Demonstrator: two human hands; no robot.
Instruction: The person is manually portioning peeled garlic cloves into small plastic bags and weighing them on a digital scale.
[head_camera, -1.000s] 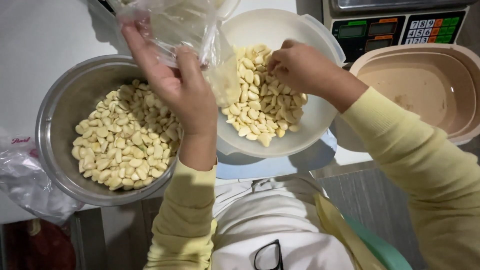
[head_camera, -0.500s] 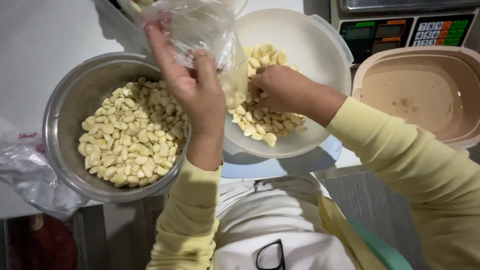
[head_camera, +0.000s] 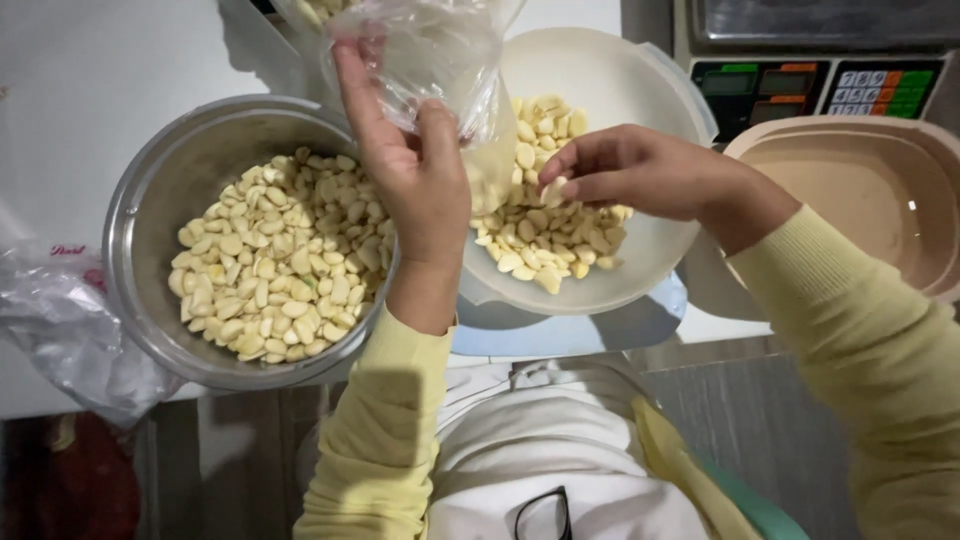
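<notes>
Two bowls of peeled garlic cloves sat side by side on the white table (head_camera: 110, 90), seen from the head camera looking straight down.

Left hand (head_camera: 415, 185): raised above the gap between the bowls, thumb and fingers pinched shut on the rim of a clear plastic bag (head_camera: 430, 55). Bag hung open-mouthed, upper part running out of frame; a few cloves showed inside near the top edge.

Right hand (head_camera: 640, 175): hovering over the white plastic bowl (head_camera: 600, 75), fingers curled, fingertips closed on one garlic clove (head_camera: 553, 190) just beside the bag's lower edge. More cloves lay heaped in that bowl beneath the hand.

Steel bowl (head_camera: 150, 200): left of the left wrist, well filled with cloves, rim just touching or overlapping the white bowl's edge; could not tell which.

White bowl rested on a pale blue platform (head_camera: 570, 330), partly hidden.

Beyond the right forearm: a beige plastic tub (head_camera: 850, 180), and behind it a weighing scale (head_camera: 820, 85) with a coloured keypad.

Far left, a crumpled clear bag (head_camera: 60, 320) lay at the table edge.

Both sleeves pale yellow.
</notes>
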